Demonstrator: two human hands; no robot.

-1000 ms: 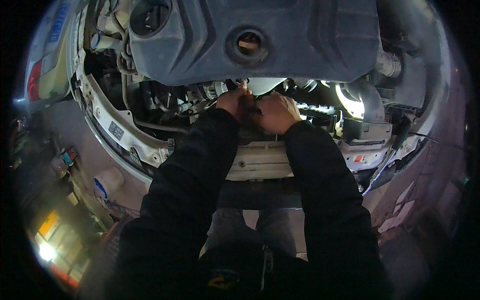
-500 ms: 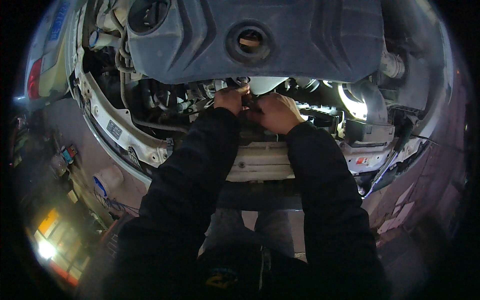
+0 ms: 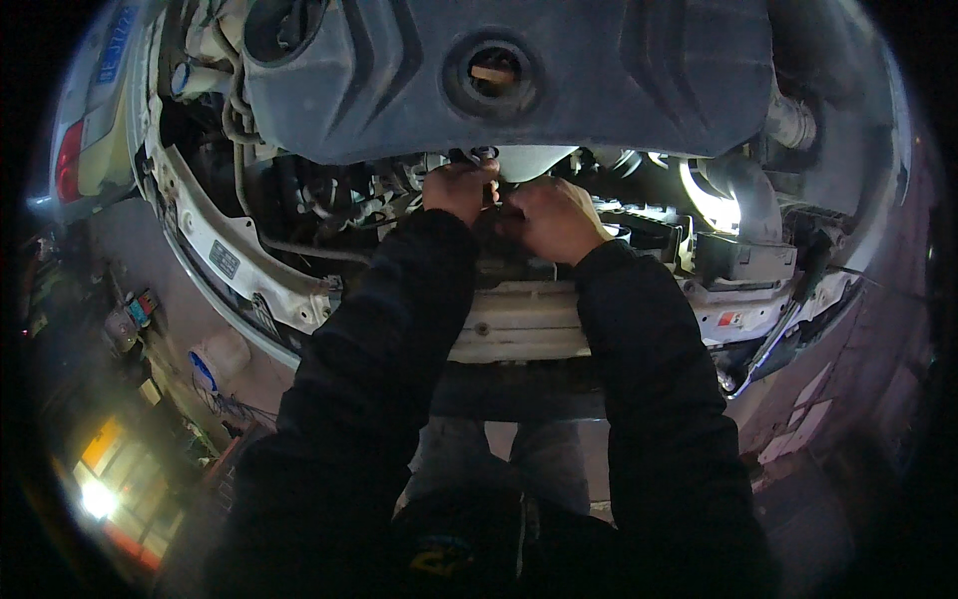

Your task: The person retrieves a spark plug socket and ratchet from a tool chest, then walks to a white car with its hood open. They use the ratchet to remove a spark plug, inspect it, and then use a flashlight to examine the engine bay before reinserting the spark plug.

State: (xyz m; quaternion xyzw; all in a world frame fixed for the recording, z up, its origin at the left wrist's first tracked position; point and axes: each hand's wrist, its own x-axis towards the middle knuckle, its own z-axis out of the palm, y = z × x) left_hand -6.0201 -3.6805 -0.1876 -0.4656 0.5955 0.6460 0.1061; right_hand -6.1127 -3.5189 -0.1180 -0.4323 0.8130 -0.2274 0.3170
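Observation:
Both my hands reach into the engine bay, just below the front edge of the dark plastic engine cover [image 3: 589,80]. My left hand [image 3: 457,190] is closed, its fingers curled toward a small metallic fitting [image 3: 484,154] under the cover's edge. Close beside it, my right hand [image 3: 556,222] is also closed, knuckles up, with its fingertips turned toward the left hand. Something small and dark lies between the fingers; its kind is hidden. Behind the hands, a pale rounded part [image 3: 534,162] shows below the cover.
The white front crossmember [image 3: 519,321] runs in front of me. A bright light shines by the air duct [image 3: 750,205] at the right. A long metal tool [image 3: 766,351] lies on the right front edge. A white bucket [image 3: 222,359] stands on the floor at left, near another car [image 3: 100,130].
The hands have come slightly apart at the fingertips, the left shifting a little up and left. The right hand stays nearly in place. The view has shifted slightly.

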